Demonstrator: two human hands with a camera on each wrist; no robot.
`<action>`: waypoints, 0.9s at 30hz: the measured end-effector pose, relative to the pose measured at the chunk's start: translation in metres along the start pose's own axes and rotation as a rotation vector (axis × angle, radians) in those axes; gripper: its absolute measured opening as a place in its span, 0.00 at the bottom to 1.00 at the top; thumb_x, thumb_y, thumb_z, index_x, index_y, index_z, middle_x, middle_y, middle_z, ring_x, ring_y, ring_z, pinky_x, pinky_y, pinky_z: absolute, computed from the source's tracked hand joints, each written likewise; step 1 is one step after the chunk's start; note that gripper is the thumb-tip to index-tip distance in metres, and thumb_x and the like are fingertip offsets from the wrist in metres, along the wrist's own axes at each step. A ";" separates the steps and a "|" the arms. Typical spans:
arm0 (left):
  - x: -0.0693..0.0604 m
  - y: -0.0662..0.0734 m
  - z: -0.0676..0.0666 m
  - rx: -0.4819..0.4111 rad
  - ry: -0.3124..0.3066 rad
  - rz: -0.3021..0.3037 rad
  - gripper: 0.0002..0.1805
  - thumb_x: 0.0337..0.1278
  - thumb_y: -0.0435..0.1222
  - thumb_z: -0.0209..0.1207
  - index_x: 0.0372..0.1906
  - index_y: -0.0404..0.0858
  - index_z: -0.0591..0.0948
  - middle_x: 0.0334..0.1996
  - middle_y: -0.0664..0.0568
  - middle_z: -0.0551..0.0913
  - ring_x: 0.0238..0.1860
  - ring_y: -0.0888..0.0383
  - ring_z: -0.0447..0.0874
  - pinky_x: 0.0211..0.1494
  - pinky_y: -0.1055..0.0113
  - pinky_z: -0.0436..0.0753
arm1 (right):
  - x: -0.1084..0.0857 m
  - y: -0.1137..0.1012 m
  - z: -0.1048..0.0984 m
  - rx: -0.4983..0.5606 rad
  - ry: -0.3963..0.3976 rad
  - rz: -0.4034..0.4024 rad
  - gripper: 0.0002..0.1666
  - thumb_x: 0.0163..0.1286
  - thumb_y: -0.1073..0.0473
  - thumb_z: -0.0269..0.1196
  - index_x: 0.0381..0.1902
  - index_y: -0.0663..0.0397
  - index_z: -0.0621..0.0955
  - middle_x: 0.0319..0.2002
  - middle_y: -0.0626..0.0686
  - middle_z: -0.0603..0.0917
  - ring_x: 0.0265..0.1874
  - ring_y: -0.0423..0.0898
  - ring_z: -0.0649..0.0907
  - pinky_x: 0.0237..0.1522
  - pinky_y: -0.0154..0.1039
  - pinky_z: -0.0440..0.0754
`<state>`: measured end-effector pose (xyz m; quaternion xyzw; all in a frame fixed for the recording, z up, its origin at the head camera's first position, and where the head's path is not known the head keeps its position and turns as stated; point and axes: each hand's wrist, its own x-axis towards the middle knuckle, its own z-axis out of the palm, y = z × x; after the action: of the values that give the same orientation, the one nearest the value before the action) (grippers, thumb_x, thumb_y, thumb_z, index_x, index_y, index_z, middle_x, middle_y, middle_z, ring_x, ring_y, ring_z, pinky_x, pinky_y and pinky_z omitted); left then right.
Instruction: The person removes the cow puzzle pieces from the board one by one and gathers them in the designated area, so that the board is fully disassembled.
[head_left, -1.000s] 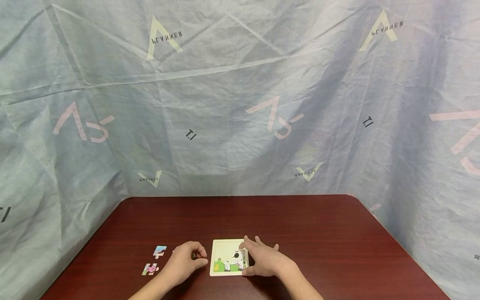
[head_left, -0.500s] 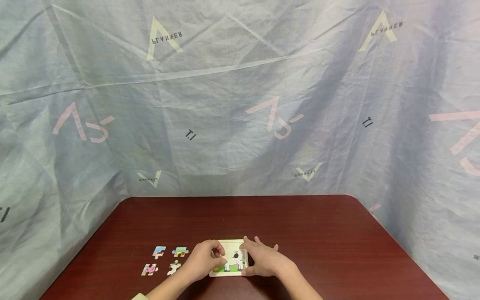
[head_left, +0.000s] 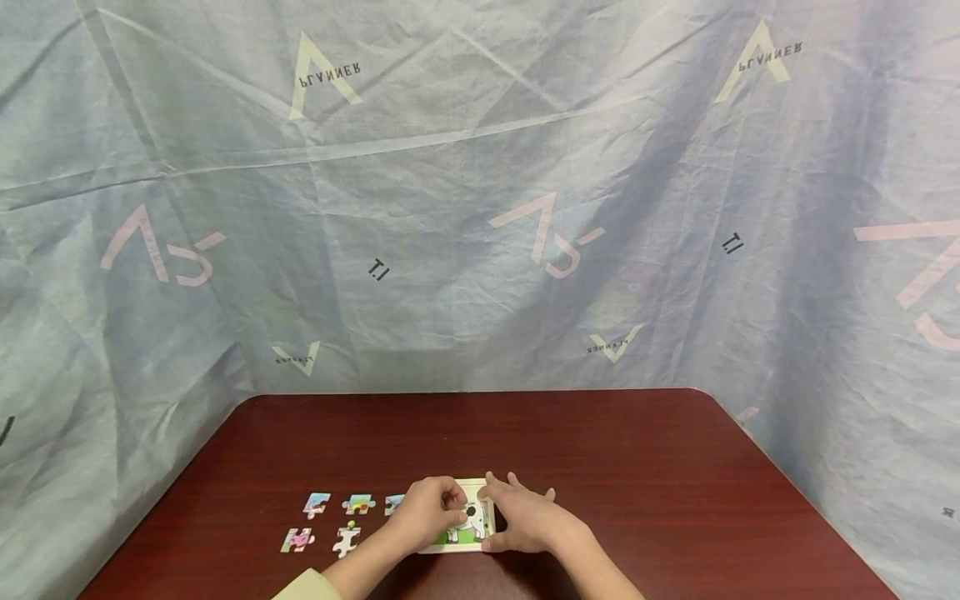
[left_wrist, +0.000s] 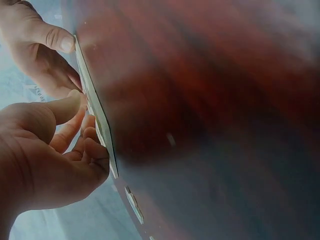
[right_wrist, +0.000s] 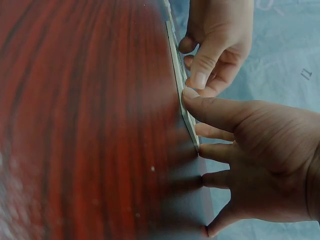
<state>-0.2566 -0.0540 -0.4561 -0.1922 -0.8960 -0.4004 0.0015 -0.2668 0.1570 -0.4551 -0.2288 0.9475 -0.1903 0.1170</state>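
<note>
A pale square puzzle tray [head_left: 450,549] lies flat on the table, with a cow on green grass [head_left: 476,523] showing inside it. Over its left part is my left hand [head_left: 423,515], fingers bent and thumb and index tips close together; anything between them is hidden. My right hand [head_left: 528,517] grips the tray's right side, thumb at the near corner and index finger at the far one, the other fingers spread out. Seen edge-on, the tray [left_wrist: 96,95] has both hands against it in the left wrist view, and the same tray [right_wrist: 176,65] shows in the right wrist view.
Left of the tray lie loose puzzle pieces: a blue one [head_left: 317,503], one with a red spot [head_left: 358,504], a pink one [head_left: 298,540], a white one [head_left: 347,542] and one partly behind my left hand [head_left: 393,504]. Grey cloth [head_left: 465,250] hangs behind the dark red table [head_left: 600,450].
My left hand has moved right, from beside the tray to over its left part, uncovering pieces on the table. My right hand has stayed on the tray's right side.
</note>
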 end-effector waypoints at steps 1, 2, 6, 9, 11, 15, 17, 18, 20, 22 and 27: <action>0.001 0.001 0.001 0.002 0.000 -0.008 0.08 0.56 0.29 0.73 0.34 0.37 0.84 0.28 0.56 0.79 0.28 0.66 0.71 0.32 0.71 0.71 | 0.001 0.002 0.002 0.001 0.005 -0.009 0.39 0.64 0.43 0.77 0.70 0.39 0.76 0.82 0.58 0.65 0.82 0.67 0.63 0.60 0.91 0.58; 0.002 0.002 0.001 0.002 0.001 -0.019 0.08 0.56 0.30 0.73 0.35 0.37 0.84 0.27 0.56 0.78 0.28 0.66 0.70 0.31 0.71 0.71 | 0.002 0.004 0.004 -0.001 0.007 -0.013 0.39 0.64 0.43 0.76 0.70 0.39 0.76 0.83 0.58 0.65 0.82 0.67 0.63 0.60 0.91 0.58; 0.004 0.006 0.003 0.020 0.006 -0.060 0.10 0.54 0.31 0.75 0.36 0.37 0.83 0.27 0.56 0.76 0.26 0.64 0.68 0.30 0.71 0.68 | 0.012 0.018 0.014 -0.013 0.003 -0.023 0.40 0.66 0.40 0.75 0.72 0.35 0.74 0.84 0.56 0.62 0.83 0.67 0.60 0.59 0.92 0.56; 0.006 0.009 0.005 0.048 0.003 -0.088 0.12 0.52 0.32 0.77 0.36 0.37 0.83 0.26 0.56 0.74 0.25 0.63 0.68 0.30 0.70 0.68 | 0.017 0.023 0.018 -0.023 -0.001 -0.017 0.41 0.65 0.40 0.76 0.73 0.34 0.74 0.84 0.55 0.61 0.83 0.66 0.59 0.60 0.92 0.55; 0.006 0.010 0.006 0.060 0.001 -0.110 0.13 0.51 0.32 0.77 0.36 0.38 0.83 0.26 0.56 0.73 0.25 0.63 0.68 0.29 0.70 0.68 | 0.019 0.025 0.021 -0.011 -0.007 -0.010 0.42 0.65 0.39 0.75 0.74 0.33 0.73 0.85 0.54 0.60 0.84 0.65 0.58 0.61 0.92 0.53; 0.007 0.013 0.008 0.076 0.002 -0.122 0.13 0.50 0.31 0.78 0.34 0.38 0.82 0.25 0.57 0.72 0.25 0.63 0.67 0.29 0.70 0.68 | 0.024 0.029 0.025 -0.006 0.005 0.001 0.42 0.63 0.38 0.76 0.73 0.31 0.74 0.84 0.52 0.62 0.84 0.63 0.59 0.62 0.91 0.53; 0.008 0.013 0.008 0.073 -0.003 -0.120 0.13 0.50 0.30 0.78 0.34 0.37 0.82 0.25 0.57 0.72 0.24 0.63 0.67 0.29 0.70 0.68 | 0.026 0.032 0.027 -0.006 0.010 0.004 0.42 0.62 0.37 0.76 0.72 0.29 0.75 0.84 0.51 0.62 0.84 0.62 0.60 0.63 0.91 0.54; 0.008 0.014 0.008 0.072 -0.005 -0.118 0.13 0.50 0.29 0.77 0.34 0.37 0.81 0.25 0.57 0.72 0.25 0.63 0.67 0.29 0.70 0.68 | 0.026 0.033 0.028 -0.009 0.014 0.002 0.41 0.62 0.37 0.76 0.71 0.29 0.75 0.84 0.51 0.63 0.84 0.62 0.60 0.62 0.91 0.54; 0.009 0.014 0.008 0.064 -0.013 -0.117 0.14 0.50 0.28 0.77 0.35 0.37 0.81 0.25 0.56 0.72 0.25 0.63 0.67 0.29 0.70 0.68 | 0.027 0.034 0.029 -0.011 0.016 -0.002 0.41 0.62 0.36 0.76 0.70 0.27 0.75 0.84 0.51 0.63 0.84 0.62 0.61 0.62 0.91 0.55; 0.009 0.015 0.008 0.062 -0.014 -0.111 0.15 0.50 0.27 0.77 0.35 0.37 0.80 0.26 0.54 0.73 0.25 0.62 0.67 0.30 0.70 0.68 | 0.027 0.036 0.030 -0.012 0.016 -0.009 0.40 0.62 0.35 0.76 0.70 0.26 0.75 0.84 0.51 0.63 0.84 0.62 0.61 0.61 0.91 0.55; 0.008 0.017 0.008 0.069 0.006 -0.087 0.17 0.48 0.27 0.78 0.35 0.38 0.79 0.27 0.52 0.76 0.26 0.62 0.68 0.29 0.70 0.68 | 0.025 0.036 0.031 -0.025 0.030 -0.022 0.41 0.62 0.34 0.75 0.71 0.26 0.75 0.83 0.51 0.64 0.83 0.62 0.62 0.59 0.92 0.56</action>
<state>-0.2571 -0.0350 -0.4482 -0.1516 -0.9168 -0.3694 -0.0066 -0.2934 0.1654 -0.5016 -0.2377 0.9489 -0.1831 0.0976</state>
